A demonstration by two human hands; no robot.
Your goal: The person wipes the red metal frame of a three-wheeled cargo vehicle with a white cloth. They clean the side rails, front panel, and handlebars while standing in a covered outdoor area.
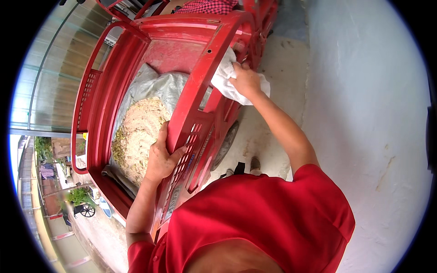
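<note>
My right hand (246, 81) grips a white cloth (224, 76) and presses it against the outer side of the red metal side rail (201, 73) of a cargo tricycle. Part of the cloth hangs below my fingers. Farther back along the same rail, my left hand (163, 158) clasps the top bar, thumb on the outer side and fingers over the inner side. Inside the red cargo bed (177, 54), a grey-white plastic sheet (164, 82) lies under a heap of pale, chaff-like material (145, 119) with yellow-green bits at its edge.
A pale wall (362, 102) rises close on my right, with a strip of concrete floor (283, 75) between it and the tricycle. One wheel (227, 145) shows below the bed. A red-and-black checked cloth (206, 6) lies at the front. Outside at left are plants (80, 196) and a spoked wheel (88, 210).
</note>
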